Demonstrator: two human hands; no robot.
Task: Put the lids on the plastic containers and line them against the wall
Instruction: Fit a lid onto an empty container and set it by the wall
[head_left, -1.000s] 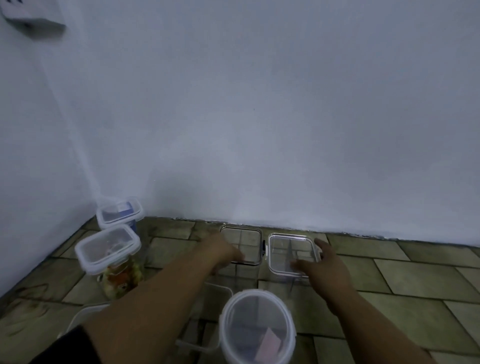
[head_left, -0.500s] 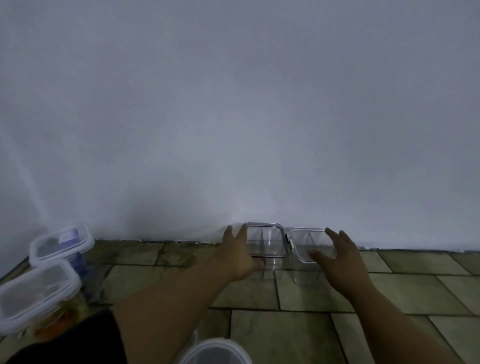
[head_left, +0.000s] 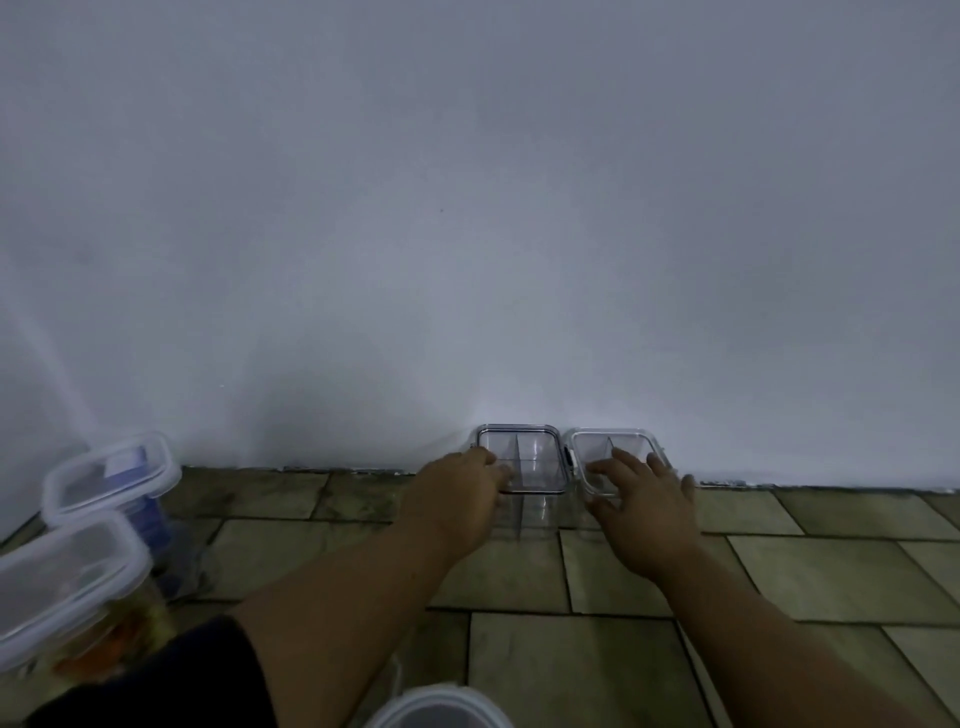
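Two clear square containers with lids on stand side by side at the foot of the white wall. The left one, the dark-rimmed container (head_left: 535, 460), has my left hand (head_left: 457, 499) against its near left side, fingers at the lid's edge. On the white-rimmed container (head_left: 597, 449) to its right, my right hand (head_left: 644, 501) lies with spread fingers over the lid's near part. The two containers almost touch. How the left fingers lie is unclear.
Two lidded rectangular containers stand at the left: a far container (head_left: 111, 478) with blue contents and a near container (head_left: 62, 587) with orange and yellow contents. A round lidded tub (head_left: 436, 709) shows at the bottom edge. The floor (head_left: 831, 566) is tiled.
Both hands and the two square containers have moved away from me to the wall's foot. The view has swung right, so the left containers sit nearer the frame's edge.
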